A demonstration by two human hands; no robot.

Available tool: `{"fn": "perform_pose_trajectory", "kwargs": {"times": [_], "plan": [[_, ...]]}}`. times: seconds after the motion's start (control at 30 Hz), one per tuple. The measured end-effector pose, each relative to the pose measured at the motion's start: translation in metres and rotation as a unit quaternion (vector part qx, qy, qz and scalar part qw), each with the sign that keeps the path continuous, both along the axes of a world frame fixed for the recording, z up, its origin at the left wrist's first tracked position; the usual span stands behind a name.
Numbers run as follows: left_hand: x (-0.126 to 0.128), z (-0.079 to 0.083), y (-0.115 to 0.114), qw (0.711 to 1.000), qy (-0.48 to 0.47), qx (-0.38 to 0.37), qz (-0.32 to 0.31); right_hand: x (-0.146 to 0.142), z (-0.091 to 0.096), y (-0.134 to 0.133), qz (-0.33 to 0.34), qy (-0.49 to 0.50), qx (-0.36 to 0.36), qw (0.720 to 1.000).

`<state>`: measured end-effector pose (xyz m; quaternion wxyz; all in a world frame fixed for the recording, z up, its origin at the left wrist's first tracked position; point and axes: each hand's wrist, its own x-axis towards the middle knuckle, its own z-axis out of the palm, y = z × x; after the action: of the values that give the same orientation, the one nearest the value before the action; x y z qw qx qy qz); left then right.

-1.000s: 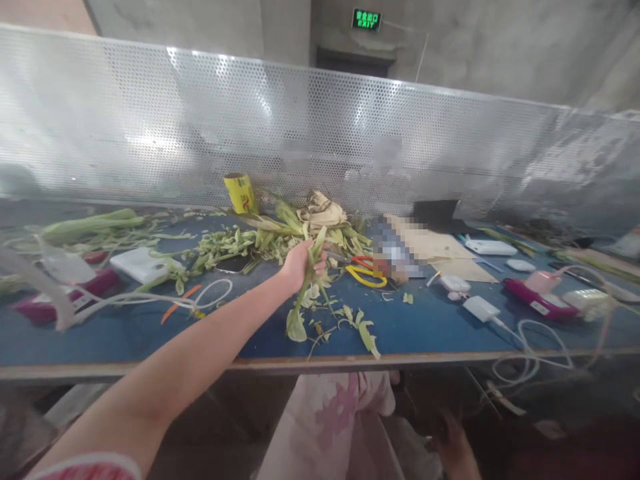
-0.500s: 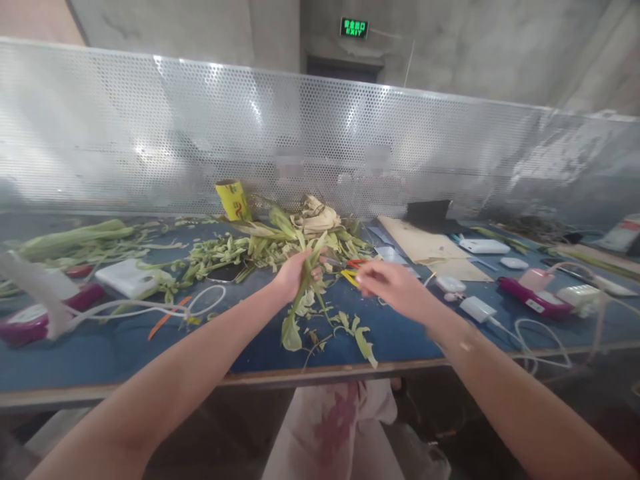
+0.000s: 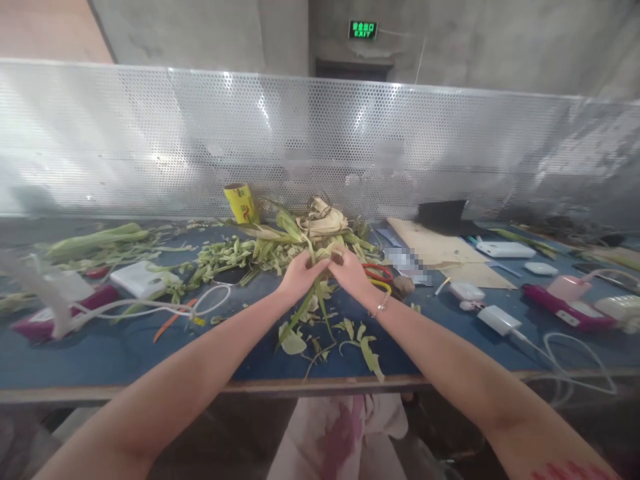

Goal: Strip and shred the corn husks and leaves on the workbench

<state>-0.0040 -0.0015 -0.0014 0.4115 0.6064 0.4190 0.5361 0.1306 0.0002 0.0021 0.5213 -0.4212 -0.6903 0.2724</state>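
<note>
My left hand [image 3: 300,275] is closed around a strip of green corn husk [image 3: 304,310], whose long ends hang below the fingers. Meeting it thumb to thumb, my right hand [image 3: 350,272] pinches the upper part of the same husk strip; its fingertips are partly hidden. Just right of that hand lie scissors with red and yellow handles [image 3: 383,285], their blades out of sight behind it. Behind both hands is a heap of pale and green husks [image 3: 323,223]. Cut husk scraps [image 3: 370,357] lie on the blue tabletop [image 3: 240,353] near the front edge.
Small knotted green pieces [image 3: 220,260] are piled to the left, near a yellow tube [image 3: 242,203]. White cables and a purple power strip [image 3: 100,297] lie farther left. Cardboard [image 3: 435,243], chargers [image 3: 497,320] and another purple strip [image 3: 565,308] occupy the right. A perforated metal screen [image 3: 200,140] stands behind.
My right hand has moved left from beside the scissors and joined my left hand at the husk. The scissors now lie on the table. The view has shifted slightly.
</note>
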Motion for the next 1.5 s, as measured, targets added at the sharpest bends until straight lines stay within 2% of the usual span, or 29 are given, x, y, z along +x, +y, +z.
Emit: {"fn": "perform_pose_trajectory", "kwargs": {"times": [0.13, 0.27, 0.37, 0.53, 0.8, 1.03, 1.1, 1.2, 1.27, 1.5], "plan": [[0.0, 0.0, -0.001, 0.999, -0.031, -0.021, 0.025, 0.003, 0.002, -0.002, -0.025, -0.006, 0.003, 1.0], [0.002, 0.002, -0.001, 0.99, -0.111, -0.085, 0.002, 0.003, 0.002, -0.004, -0.012, 0.022, -0.005, 1.0], [0.002, 0.004, -0.001, 0.984, -0.138, -0.115, -0.011, 0.003, 0.001, -0.003, -0.004, 0.032, -0.008, 0.999], [0.003, 0.005, -0.002, 0.987, -0.121, -0.1, -0.032, 0.004, 0.0, -0.002, -0.022, -0.003, 0.001, 1.0], [0.004, 0.0, -0.001, 0.99, -0.079, -0.115, -0.016, 0.005, -0.001, -0.003, -0.002, -0.022, -0.026, 0.999], [0.005, -0.001, -0.006, 0.987, -0.085, -0.122, -0.067, 0.007, 0.0, 0.0, -0.057, -0.026, 0.007, 0.998], [0.005, -0.002, -0.007, 0.989, -0.079, -0.116, -0.055, 0.006, -0.001, -0.001, -0.02, 0.001, -0.007, 1.0], [0.004, -0.003, -0.006, 0.992, -0.067, -0.104, -0.027, 0.005, -0.002, -0.002, 0.08, 0.034, -0.071, 0.994], [0.003, -0.004, -0.004, 0.992, -0.075, -0.106, -0.013, 0.004, -0.001, -0.003, 0.107, 0.035, -0.1, 0.989], [0.002, -0.004, 0.002, 0.992, -0.082, -0.098, 0.021, 0.005, 0.006, -0.006, 0.022, -0.067, -0.024, 0.997]]}}
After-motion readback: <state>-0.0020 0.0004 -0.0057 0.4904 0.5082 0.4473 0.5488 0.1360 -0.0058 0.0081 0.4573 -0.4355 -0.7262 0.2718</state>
